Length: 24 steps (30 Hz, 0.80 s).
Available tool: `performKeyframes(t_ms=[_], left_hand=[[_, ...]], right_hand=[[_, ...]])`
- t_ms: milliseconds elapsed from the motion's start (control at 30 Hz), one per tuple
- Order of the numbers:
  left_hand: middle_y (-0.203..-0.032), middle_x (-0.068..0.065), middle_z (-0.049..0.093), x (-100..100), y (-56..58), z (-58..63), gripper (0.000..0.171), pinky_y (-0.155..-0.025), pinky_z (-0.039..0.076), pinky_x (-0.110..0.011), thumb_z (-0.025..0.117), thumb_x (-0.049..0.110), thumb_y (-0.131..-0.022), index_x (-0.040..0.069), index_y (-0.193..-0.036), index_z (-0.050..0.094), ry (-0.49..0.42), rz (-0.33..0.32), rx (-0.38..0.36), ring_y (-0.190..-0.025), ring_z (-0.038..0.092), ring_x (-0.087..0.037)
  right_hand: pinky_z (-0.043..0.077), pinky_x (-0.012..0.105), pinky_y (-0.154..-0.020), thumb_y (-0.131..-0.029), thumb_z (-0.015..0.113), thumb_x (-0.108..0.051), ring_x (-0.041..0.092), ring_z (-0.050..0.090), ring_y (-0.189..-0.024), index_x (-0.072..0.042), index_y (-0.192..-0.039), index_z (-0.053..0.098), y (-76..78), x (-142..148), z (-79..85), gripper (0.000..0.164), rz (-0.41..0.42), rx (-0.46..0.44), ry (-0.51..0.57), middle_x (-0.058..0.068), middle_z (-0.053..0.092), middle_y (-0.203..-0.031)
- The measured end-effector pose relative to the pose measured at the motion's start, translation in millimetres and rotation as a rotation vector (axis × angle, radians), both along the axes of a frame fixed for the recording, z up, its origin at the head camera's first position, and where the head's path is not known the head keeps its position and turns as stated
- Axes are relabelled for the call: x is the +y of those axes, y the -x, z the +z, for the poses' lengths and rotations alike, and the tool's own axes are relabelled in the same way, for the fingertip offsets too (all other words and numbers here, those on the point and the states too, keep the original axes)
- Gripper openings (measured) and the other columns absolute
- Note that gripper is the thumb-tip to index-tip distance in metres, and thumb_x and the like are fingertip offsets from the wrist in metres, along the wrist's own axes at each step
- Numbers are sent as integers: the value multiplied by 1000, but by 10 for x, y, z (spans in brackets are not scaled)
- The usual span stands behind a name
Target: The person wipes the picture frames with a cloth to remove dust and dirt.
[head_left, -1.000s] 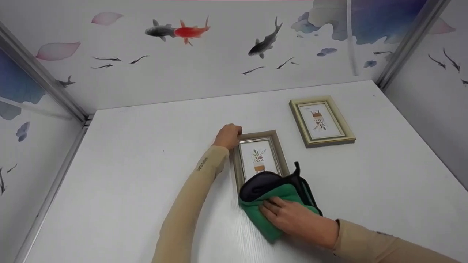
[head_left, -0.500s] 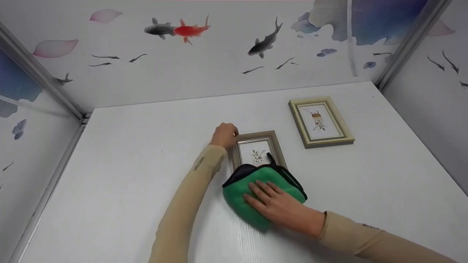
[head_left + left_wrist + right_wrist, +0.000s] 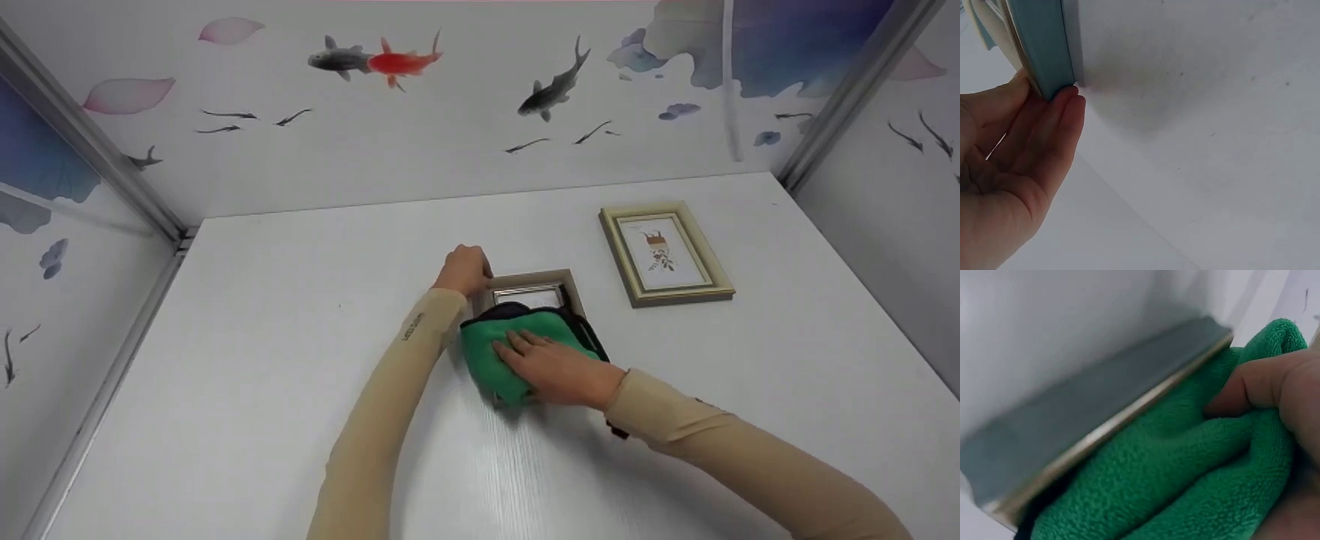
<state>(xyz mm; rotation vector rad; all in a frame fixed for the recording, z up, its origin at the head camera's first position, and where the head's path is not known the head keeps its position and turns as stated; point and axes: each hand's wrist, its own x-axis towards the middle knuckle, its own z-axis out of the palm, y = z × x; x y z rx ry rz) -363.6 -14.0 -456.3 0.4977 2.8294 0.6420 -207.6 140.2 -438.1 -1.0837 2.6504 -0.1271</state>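
Observation:
A taupe picture frame [image 3: 529,279] lies on the white table, its lower part hidden under a folded green cloth [image 3: 491,360] with dark trim. At the frame's upper left corner, my left hand [image 3: 463,270] holds the edge; the left wrist view has thumb and fingertips on either side of the frame's corner [image 3: 1044,45]. My right hand [image 3: 559,369] presses the cloth down over the picture. Seen from the right wrist, the thumb digs into a fold of the green cloth [image 3: 1157,450], beside the frame's grey side [image 3: 1095,391].
A second, cream-gold picture frame [image 3: 724,291] lies to the right, farther back on the white table [image 3: 300,375]. Behind it stands a white panel [image 3: 405,150] printed with fish and petals. Metal posts [image 3: 847,112] border the corners.
My right hand has slid the cloth up and to the left across the frame, covering more of the picture. The left hand keeps its hold at the corner.

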Motion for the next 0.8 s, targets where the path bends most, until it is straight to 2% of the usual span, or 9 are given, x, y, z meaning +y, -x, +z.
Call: performKeyframes(t_ms=[33,200,300,367,467,633,700,800], left_hand=[[-106,-15,66,2,-41,62,18,-88,49,-35,66,8,-91,-1,-105,72,10,6,-24,-105,58,-28],[-107,-13,66,-21,-39,72,18,-91,47,-34,65,10,-93,1,-106,73,35,-29,0,-108,57,-27],[-106,-14,66,-37,-37,85,18,-91,46,-35,64,11,-93,1,-106,73,53,-51,25,-107,56,-27],[-106,-14,66,-27,-38,89,18,-91,46,-35,64,10,-93,1,-105,73,64,-67,33,-106,56,-27],[-105,-13,67,-23,-33,89,17,-91,46,-35,66,10,-92,1,-104,74,66,-81,32,-105,56,-28],[-104,-13,67,-27,-22,83,16,-89,47,-36,68,9,-90,2,-104,74,82,-80,46,-103,57,-28],[-104,-13,67,-23,-23,81,16,-88,48,-37,67,8,-90,2,-104,74,100,-84,61,-102,58,-28],[-103,-12,67,-6,-35,74,17,-86,48,-39,65,8,-90,4,-104,74,133,-105,80,-100,59,-28]], right_hand=[[33,50,-105,-94,64,-15,44,34,-133,6,-145,33,62,-15,8,64,-20,-19,-5,31,35,-145],[30,50,-107,-93,64,-13,45,30,-135,7,-146,30,312,-62,15,67,-99,-48,-22,32,31,-147],[30,51,-107,-91,66,-16,45,31,-135,7,-146,32,380,-50,-7,68,-96,-28,5,30,33,-146],[30,50,-107,-90,68,-17,44,32,-134,7,-144,35,367,6,-32,68,-65,-5,34,29,36,-145],[32,49,-106,-87,71,-14,42,35,-133,5,-142,42,280,118,-59,64,28,30,78,25,40,-144],[32,48,-106,-84,70,-2,39,36,-134,-1,-140,48,18,286,-23,60,189,-5,137,18,45,-144],[33,48,-105,-83,68,3,37,37,-134,-4,-140,49,-101,310,14,60,222,-18,140,15,46,-143],[38,46,-103,-85,64,5,32,41,-133,-10,-139,52,-275,278,64,57,256,38,106,12,47,-143]])
